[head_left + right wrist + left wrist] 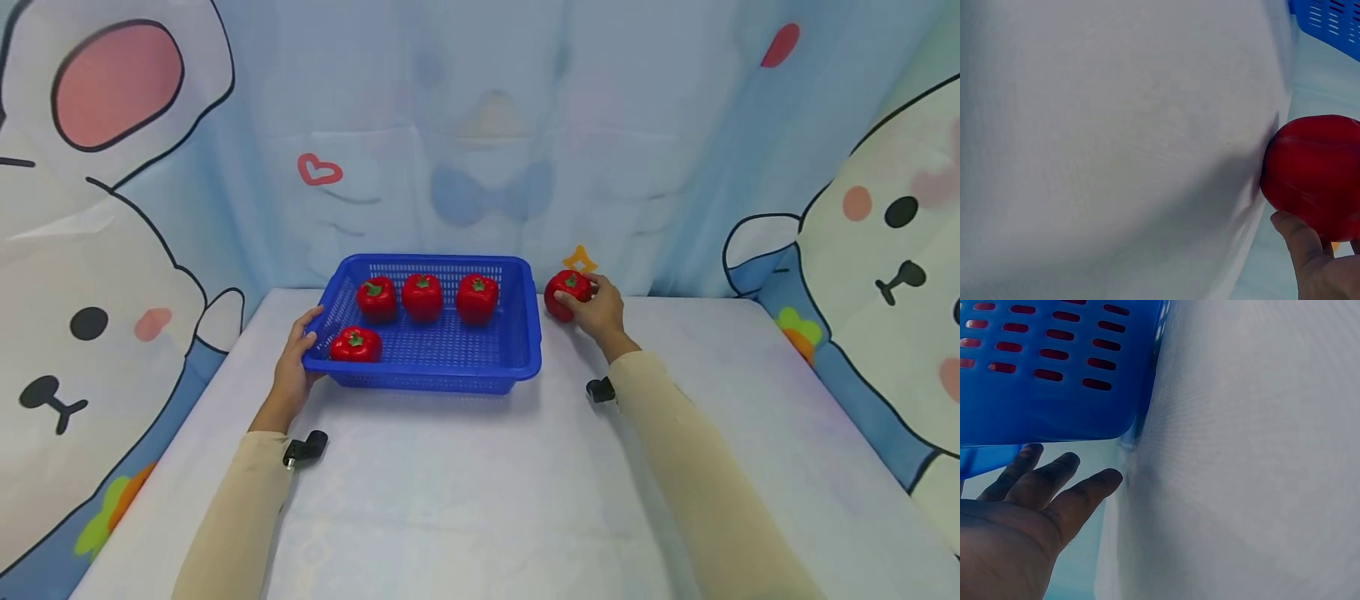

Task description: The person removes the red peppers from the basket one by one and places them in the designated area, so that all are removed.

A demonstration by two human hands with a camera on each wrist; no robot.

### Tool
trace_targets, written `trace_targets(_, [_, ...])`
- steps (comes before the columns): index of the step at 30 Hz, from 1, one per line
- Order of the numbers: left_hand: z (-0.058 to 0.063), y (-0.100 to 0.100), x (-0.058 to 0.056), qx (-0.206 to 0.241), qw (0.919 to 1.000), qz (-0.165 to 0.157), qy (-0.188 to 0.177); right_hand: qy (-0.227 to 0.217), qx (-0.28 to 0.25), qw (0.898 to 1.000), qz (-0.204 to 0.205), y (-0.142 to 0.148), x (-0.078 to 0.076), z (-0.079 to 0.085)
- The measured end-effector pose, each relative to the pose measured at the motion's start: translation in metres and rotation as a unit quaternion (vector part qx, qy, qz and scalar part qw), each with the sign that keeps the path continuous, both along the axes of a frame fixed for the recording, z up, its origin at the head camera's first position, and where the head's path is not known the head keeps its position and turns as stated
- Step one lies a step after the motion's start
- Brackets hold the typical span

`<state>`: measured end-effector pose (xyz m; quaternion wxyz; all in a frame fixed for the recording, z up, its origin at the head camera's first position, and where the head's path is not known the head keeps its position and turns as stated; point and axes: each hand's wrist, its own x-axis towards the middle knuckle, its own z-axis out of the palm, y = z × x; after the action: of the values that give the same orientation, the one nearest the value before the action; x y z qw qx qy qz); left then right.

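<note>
In the head view, a blue plastic basket (431,377) stands on the table. Inside it, three red bell peppers (476,300) line the back half and another bell pepper (356,344) lies at the front left. My left hand (292,362) rests against the basket's left end, at the rim. The left wrist view shows its fingers (1085,494) nearly straight beside the perforated wall; the thumb is hidden there. Just right of the basket, my right hand (602,312) grips a red bell pepper (567,292), thumb in front, other fingers behind. Seen from the right wrist, this pepper (1316,175) is close to the tabletop.
A white cloth covers the table (465,492). A pale blue curtain (495,100) with cartoon animals hangs directly behind the table's back edge and along both sides. Small black devices (306,448) sit at both wrists, over beige sleeves.
</note>
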<state>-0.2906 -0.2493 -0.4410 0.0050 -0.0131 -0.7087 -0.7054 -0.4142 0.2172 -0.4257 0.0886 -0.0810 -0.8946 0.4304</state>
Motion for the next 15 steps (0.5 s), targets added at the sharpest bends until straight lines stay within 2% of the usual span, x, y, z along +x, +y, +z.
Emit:
trace_targets(10, [0.000,0.001,-0.002,-0.002,1.0000,0.000,0.003,0.014,0.028,0.999,-0.009,-0.001,0.000,-0.002])
trace_targets(13, [0.000,0.001,-0.002,-0.003,1.0000,0.001,0.003,0.052,0.026,0.998,-0.025,-0.011,0.004,0.005])
trace_targets(15, [-0.001,0.001,-0.003,0.000,1.0000,-0.001,0.004,0.100,0.013,0.995,-0.027,-0.024,0.011,0.016])
